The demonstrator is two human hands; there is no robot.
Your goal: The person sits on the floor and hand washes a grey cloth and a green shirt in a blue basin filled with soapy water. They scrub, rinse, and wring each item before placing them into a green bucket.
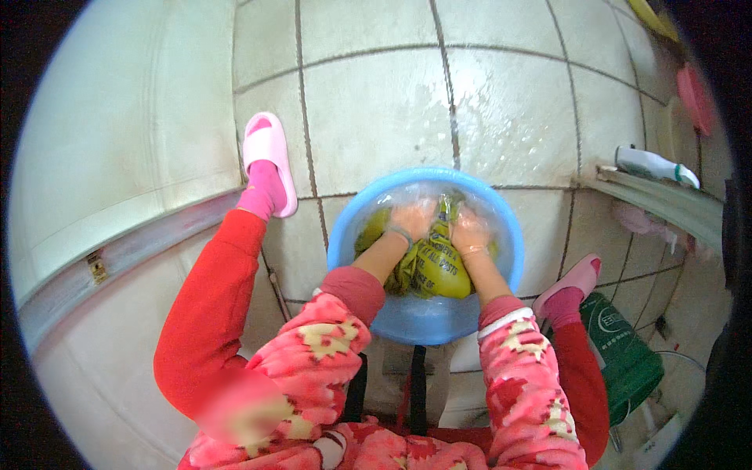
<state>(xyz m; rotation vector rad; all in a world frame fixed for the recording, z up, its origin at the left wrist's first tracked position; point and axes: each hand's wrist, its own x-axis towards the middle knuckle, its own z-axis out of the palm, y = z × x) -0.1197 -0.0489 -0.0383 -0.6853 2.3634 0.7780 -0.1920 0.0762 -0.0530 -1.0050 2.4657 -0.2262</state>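
In front of me a round blue plastic basin [513, 235] of water stands low between my legs. A wet yellow-green printed cloth [445, 267], seemingly a garment, is bunched up in it, part of it bulging at the surface. My left hand [414, 217] grips the cloth on the left side of its upper part. Close beside it, my right hand [470, 228] holds the cloth on the right. Both hands are wet and somewhat blurred, and their fingertips are hidden among the folds and water.
Wet, pale floor tiles [376, 117] surround the basin. A green bucket [623, 358] stands at the right, behind my right slipper [570, 282]. My left slipper [273, 153] rests beside a white panel [129, 117]. A white bottle [652, 164] is by a ledge [658, 197] at right.
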